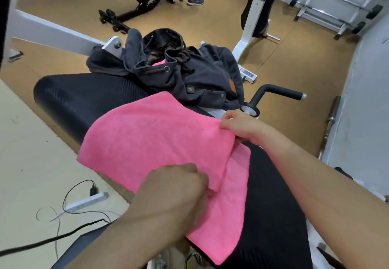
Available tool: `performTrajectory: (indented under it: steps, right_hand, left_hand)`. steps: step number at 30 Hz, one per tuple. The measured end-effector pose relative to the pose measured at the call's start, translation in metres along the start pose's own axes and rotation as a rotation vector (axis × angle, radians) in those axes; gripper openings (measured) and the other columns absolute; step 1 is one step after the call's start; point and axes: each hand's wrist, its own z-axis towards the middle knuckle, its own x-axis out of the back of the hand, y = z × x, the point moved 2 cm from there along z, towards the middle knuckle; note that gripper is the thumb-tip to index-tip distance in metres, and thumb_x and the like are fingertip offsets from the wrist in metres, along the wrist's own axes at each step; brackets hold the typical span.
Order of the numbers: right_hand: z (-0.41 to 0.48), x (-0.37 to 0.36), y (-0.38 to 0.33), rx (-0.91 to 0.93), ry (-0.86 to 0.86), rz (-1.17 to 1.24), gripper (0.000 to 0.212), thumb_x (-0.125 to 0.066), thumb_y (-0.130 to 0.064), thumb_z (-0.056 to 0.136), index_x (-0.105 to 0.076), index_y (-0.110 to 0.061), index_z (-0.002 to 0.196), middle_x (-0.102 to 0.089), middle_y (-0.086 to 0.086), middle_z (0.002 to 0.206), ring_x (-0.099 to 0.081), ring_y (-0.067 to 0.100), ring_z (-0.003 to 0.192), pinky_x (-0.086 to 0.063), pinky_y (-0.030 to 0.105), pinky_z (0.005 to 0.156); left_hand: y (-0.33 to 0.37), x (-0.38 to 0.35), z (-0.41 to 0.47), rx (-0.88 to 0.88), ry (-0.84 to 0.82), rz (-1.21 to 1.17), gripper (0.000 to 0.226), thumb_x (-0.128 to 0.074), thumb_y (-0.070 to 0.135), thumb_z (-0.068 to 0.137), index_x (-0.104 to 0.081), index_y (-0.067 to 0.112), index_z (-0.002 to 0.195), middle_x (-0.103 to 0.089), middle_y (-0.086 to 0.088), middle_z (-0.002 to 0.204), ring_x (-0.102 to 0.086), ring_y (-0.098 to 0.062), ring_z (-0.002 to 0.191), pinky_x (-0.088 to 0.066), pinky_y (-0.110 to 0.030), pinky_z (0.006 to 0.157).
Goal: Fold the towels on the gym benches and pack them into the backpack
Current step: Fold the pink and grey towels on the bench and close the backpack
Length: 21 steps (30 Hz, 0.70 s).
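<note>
Pink towel (155, 138) half-folded across the black worktop (69, 98), left hand (179, 186) pinching its near edge, right hand (240, 125) gripping the far fold, open backpack (189, 73) just behind.

Pink towel (160, 140); dk grey backpack (189, 75); blk ribbed bench (80, 96).

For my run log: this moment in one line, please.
step: folding; left hand: grips pink towel; right hand: grips pink towel; backpack: open
</note>
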Motion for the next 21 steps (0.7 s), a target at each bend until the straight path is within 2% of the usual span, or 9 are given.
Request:
performTrajectory:
  steps: [2, 3, 5, 7, 10, 12, 13, 17, 21]
  right_hand:
    - [0.003, 0.001, -0.003, 0.000, -0.045, 0.046, 0.014, -0.060, -0.018, 0.088, -0.047, -0.020, 0.083, -0.041, 0.003, 0.068, -0.036, 0.017, 0.054, -0.029, 0.029, 0.050]
    - [0.004, 0.000, -0.005, 0.005, -0.061, 0.091, 0.015, -0.061, -0.017, 0.088, -0.047, -0.021, 0.083, -0.043, 0.004, 0.071, -0.039, 0.017, 0.057, -0.030, 0.028, 0.050]
    - [0.006, 0.000, -0.007, 0.051, -0.033, 0.172, 0.017, -0.065, -0.011, 0.085, -0.051, -0.020, 0.085, -0.048, 0.002, 0.079, -0.047, 0.018, 0.068, -0.038, 0.030, 0.054]
    - [0.001, 0.004, -0.009, 0.145, 0.099, 0.121, 0.017, -0.068, -0.010, 0.081, -0.054, -0.017, 0.088, -0.050, -0.002, 0.083, -0.049, 0.015, 0.072, -0.041, 0.027, 0.058]
    - [-0.007, 0.017, -0.009, 0.253, 0.229, 0.124, 0.020, -0.071, -0.009, 0.078, -0.055, -0.016, 0.086, -0.051, -0.006, 0.084, -0.047, 0.010, 0.072, -0.039, 0.022, 0.058]
    - [-0.011, 0.025, -0.003, 0.267, 0.266, 0.096, 0.022, -0.073, -0.009, 0.076, -0.055, -0.018, 0.085, -0.051, -0.006, 0.086, -0.048, 0.012, 0.075, -0.041, 0.025, 0.061]
    - [-0.013, 0.028, 0.002, 0.262, 0.276, 0.066, 0.023, -0.074, -0.011, 0.076, -0.055, -0.020, 0.085, -0.051, -0.005, 0.089, -0.049, 0.013, 0.078, -0.043, 0.029, 0.064]
    - [-0.018, 0.023, 0.025, 0.203, 0.279, -0.067, 0.026, -0.077, -0.020, 0.076, -0.057, -0.025, 0.093, -0.052, -0.004, 0.104, -0.052, 0.015, 0.090, -0.047, 0.030, 0.070]
    - [-0.019, 0.014, 0.040, 0.158, 0.255, -0.087, 0.029, -0.074, -0.020, 0.079, -0.061, -0.028, 0.104, -0.054, 0.001, 0.116, -0.057, 0.017, 0.091, -0.053, 0.036, 0.080]
  left_hand:
    - [-0.009, 0.007, 0.005, 0.059, 0.038, -0.072, 0.041, -0.032, 0.050, 0.082, -0.063, 0.027, 0.095, -0.065, 0.005, 0.087, -0.062, -0.016, 0.080, -0.050, -0.034, 0.071]
    - [-0.013, 0.010, 0.006, 0.040, 0.041, -0.142, 0.040, -0.031, 0.050, 0.084, -0.062, 0.029, 0.098, -0.066, 0.008, 0.089, -0.061, -0.013, 0.083, -0.049, -0.035, 0.075]
    - [-0.012, 0.017, 0.006, -0.011, 0.072, -0.224, 0.031, -0.035, 0.047, 0.087, -0.061, 0.032, 0.095, -0.066, 0.013, 0.085, -0.060, -0.008, 0.076, -0.050, -0.035, 0.069]
    - [-0.006, 0.017, 0.004, -0.085, 0.085, -0.217, 0.027, -0.037, 0.042, 0.088, -0.062, 0.032, 0.091, -0.065, 0.013, 0.078, -0.060, -0.007, 0.068, -0.051, -0.034, 0.058]
    - [0.007, 0.019, -0.003, -0.210, 0.092, -0.157, 0.015, -0.051, 0.030, 0.088, -0.065, 0.025, 0.092, -0.060, 0.008, 0.072, -0.060, -0.018, 0.056, -0.048, -0.032, 0.043]
    - [0.017, 0.017, -0.009, -0.297, 0.084, -0.066, 0.015, -0.067, 0.017, 0.075, -0.065, 0.022, 0.088, -0.052, 0.005, 0.067, -0.053, -0.022, 0.046, -0.043, -0.031, 0.036]
    - [0.023, 0.016, -0.013, -0.336, 0.086, -0.009, 0.021, -0.067, 0.010, 0.067, -0.064, 0.022, 0.084, -0.049, 0.005, 0.064, -0.049, -0.022, 0.041, -0.039, -0.028, 0.034]
    - [0.042, 0.004, -0.022, -0.393, 0.099, 0.104, 0.030, -0.028, 0.007, 0.059, -0.055, 0.020, 0.064, -0.042, 0.004, 0.054, -0.039, -0.019, 0.035, -0.020, -0.023, 0.035]
    - [0.046, -0.014, -0.028, -0.454, 0.135, 0.127, 0.021, -0.037, 0.006, 0.066, -0.053, 0.019, 0.061, -0.043, 0.004, 0.055, -0.041, -0.018, 0.039, -0.025, -0.023, 0.036]
